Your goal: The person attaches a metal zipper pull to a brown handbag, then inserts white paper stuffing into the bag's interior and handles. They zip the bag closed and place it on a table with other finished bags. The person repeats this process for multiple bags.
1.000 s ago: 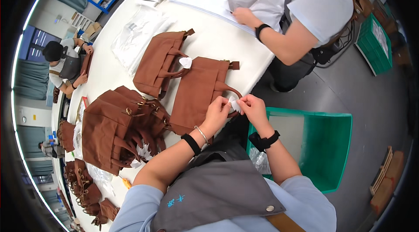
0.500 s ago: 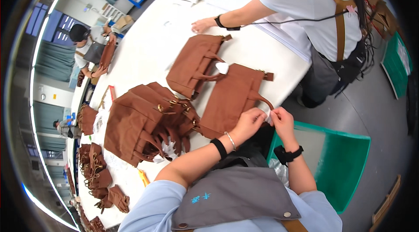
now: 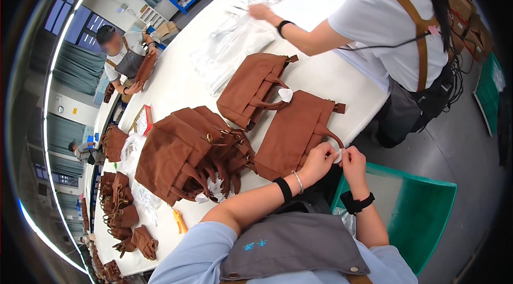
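A brown handbag lies flat at the table's near edge, its curved handle reaching toward me. Both hands meet at the end of that handle, around a small white piece of wrapping. My left hand pinches it from the left. From the right, my right hand closes its fingertips on it; the exact grip is partly hidden. Just beyond lies a second brown handbag, a white wrap around its handle. To the left is a pile of brown handbags, some with white scraps on their handles.
Clear plastic bags lie farther up the white table. A co-worker stands at right, one arm over it. Below my right hand is a green bin. A yellow-orange tool and small brown bags are at left.
The view has shifted a little, bringing the plastic bags into sight. The co-worker's hand has moved farther up the table, over them. My hands stay together at the handle's white piece.
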`<state>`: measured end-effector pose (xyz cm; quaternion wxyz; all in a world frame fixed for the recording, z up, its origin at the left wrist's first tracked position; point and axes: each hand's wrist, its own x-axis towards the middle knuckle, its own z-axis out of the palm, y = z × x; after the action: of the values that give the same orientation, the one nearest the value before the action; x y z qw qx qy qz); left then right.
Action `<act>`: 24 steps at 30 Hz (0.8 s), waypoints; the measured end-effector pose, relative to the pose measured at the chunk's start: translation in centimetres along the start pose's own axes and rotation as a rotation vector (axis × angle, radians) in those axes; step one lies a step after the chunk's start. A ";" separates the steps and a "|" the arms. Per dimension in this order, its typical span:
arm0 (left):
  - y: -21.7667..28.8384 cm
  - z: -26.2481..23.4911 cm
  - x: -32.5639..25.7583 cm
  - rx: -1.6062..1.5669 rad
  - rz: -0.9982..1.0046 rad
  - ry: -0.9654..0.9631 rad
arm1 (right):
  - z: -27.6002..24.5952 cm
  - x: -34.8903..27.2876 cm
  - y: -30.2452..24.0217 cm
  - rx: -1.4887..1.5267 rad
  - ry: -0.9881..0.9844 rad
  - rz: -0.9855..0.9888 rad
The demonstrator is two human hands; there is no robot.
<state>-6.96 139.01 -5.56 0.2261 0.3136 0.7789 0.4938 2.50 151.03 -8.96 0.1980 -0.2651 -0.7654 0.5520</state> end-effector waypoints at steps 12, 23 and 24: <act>0.7 0.1 0.0 0.218 0.225 0.083 | 1.1 -1.6 1.9 0.323 0.030 0.163; 0.9 -0.6 0.5 0.347 -0.020 0.038 | 0.4 -1.1 0.4 0.543 0.009 0.446; 1.0 -0.8 0.4 0.356 -0.010 0.045 | 0.4 -1.0 -0.1 0.543 0.021 0.472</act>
<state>-7.49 139.08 -4.34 0.1518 0.3334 0.8606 0.3539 3.00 150.04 -8.99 0.1360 -0.3781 -0.5064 0.7630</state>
